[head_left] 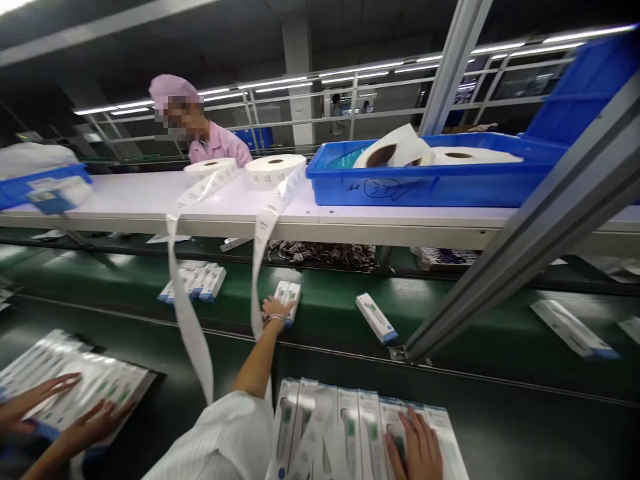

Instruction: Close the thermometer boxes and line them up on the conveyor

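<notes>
My left hand (277,309) reaches forward to the green conveyor belt, its fingers spread over two white-and-blue boxes (291,291) that stand side by side. Near the bottom edge, my right hand (417,445) lies with fingers apart on a row of several white boxes (370,427) with green marks. A loose strip of labels crosses the left part of that row. Two label strips hang from rolls on the shelf; one strip (261,250) passes just beside my left hand.
A co-worker's hands (95,420) rest on more boxes at left. Single boxes (376,319) lie on the belt (325,320). A white shelf (200,223) holds label rolls (275,172) and a blue bin (425,190). A slanted metal post (525,230) stands right; a person (220,139) is behind.
</notes>
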{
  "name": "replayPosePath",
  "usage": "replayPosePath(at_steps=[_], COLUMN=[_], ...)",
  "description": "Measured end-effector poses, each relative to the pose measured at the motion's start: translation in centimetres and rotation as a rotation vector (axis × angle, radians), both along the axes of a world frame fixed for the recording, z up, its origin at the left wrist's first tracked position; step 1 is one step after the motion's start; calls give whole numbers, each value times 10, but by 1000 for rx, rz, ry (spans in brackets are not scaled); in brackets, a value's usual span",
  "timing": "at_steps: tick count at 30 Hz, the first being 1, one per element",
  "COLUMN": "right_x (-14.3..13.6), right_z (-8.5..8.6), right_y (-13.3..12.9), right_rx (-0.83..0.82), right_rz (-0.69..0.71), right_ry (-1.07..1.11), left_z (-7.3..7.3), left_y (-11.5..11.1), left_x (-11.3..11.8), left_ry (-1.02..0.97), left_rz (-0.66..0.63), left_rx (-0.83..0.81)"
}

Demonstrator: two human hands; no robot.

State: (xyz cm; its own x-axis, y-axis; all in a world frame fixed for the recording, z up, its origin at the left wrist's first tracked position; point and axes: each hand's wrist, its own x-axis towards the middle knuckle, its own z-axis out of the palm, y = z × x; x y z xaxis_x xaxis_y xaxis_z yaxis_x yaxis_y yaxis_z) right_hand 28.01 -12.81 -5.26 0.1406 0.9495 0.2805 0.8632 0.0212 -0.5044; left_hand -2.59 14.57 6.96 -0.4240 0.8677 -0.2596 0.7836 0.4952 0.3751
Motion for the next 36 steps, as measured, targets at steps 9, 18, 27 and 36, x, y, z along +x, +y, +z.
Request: replayPosePath(at_steps=[9,18,27,36], right_x=[0,-13,-23,-60], right_z=[11,52,46,35], right_y=[-2,134,284,290], right_rx=[-150,-202,-646,-759], right_rz=[69,16,71,91], right_ry=[-80,87,175,246], left_z=[-71,-84,-87,-97], left_y=[9,-1,-6,8], left_x=[11,91,121,90], left_ry=[112,115,69,-156], left_rz=[9,-50,-38,-112], left_rx=[-27,67,66,-3])
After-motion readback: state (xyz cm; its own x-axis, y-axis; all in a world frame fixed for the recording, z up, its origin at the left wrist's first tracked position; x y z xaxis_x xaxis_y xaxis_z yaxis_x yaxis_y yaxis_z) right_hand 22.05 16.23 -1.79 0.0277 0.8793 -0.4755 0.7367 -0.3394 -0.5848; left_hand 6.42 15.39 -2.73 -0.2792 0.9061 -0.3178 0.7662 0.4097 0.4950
